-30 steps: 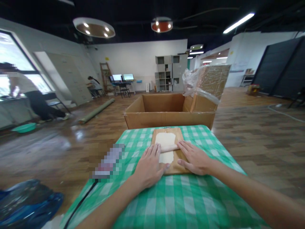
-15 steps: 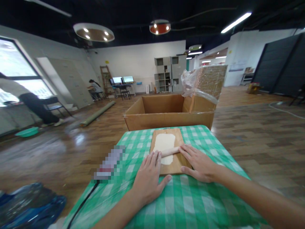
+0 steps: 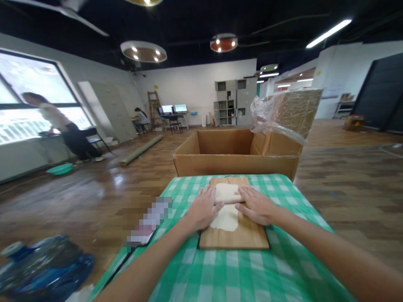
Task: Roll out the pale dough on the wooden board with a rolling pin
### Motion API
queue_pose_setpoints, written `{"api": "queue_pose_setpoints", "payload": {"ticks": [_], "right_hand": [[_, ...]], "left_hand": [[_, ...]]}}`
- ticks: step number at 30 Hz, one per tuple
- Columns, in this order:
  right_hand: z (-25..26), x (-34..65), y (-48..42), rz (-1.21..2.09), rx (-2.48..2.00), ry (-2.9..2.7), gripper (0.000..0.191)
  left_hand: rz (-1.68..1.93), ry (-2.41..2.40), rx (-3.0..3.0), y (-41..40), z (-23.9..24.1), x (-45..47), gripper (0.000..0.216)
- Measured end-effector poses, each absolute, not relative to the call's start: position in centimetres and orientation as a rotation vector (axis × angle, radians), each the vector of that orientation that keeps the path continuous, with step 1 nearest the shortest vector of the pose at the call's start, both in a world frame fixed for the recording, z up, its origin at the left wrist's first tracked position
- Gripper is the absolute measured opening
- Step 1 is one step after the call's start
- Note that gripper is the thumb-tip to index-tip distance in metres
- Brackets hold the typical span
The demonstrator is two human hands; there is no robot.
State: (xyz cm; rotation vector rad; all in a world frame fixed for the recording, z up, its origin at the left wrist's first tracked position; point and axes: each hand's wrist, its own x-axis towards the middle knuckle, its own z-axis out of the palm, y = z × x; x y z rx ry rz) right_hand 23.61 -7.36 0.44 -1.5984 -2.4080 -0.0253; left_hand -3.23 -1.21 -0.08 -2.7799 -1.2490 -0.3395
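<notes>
Over the tablecloth (image 3: 214,272), left hand (image 3: 201,213) and right hand (image 3: 260,206) rest straightened fingers on both ends of the rolling pin (image 3: 230,201), likely to press dough (image 3: 227,221) evenly

a thin, pale sheet of dough (image 3: 225,220), uneven at its edges, lies flat on a light brown wooden board (image 3: 234,242); a slim, pale rolling pin (image 3: 228,200) lies crosswise on it, dough showing beyond both sides.
</notes>
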Motion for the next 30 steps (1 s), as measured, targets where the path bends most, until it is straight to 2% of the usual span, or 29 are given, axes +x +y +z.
{"api": "queue_pose_setpoints", "payload": {"ticks": [11,18,24,30], "right_hand": [[-0.8,24.9,1.8,-0.058,-1.785,-2.296,0.099],[-1.6,26.5,5.6,0.007,-1.869,-2.229,0.098],[-1.1,27.0,6.7,0.088,-1.941,-2.194,0.097],[-0.9,25.5,3.3,-0.006,-1.844,-2.215,0.099]], "left_hand": [[-0.110,-1.151,-2.653,12.2,-0.8,0.4,0.052],[-0.039,-1.035,-2.822,17.5,-1.2,2.0,0.049],[-0.079,-1.003,-2.847,18.8,-0.7,3.1,0.048],[-0.076,-0.953,-2.824,15.4,-0.6,1.4,0.047]]}}
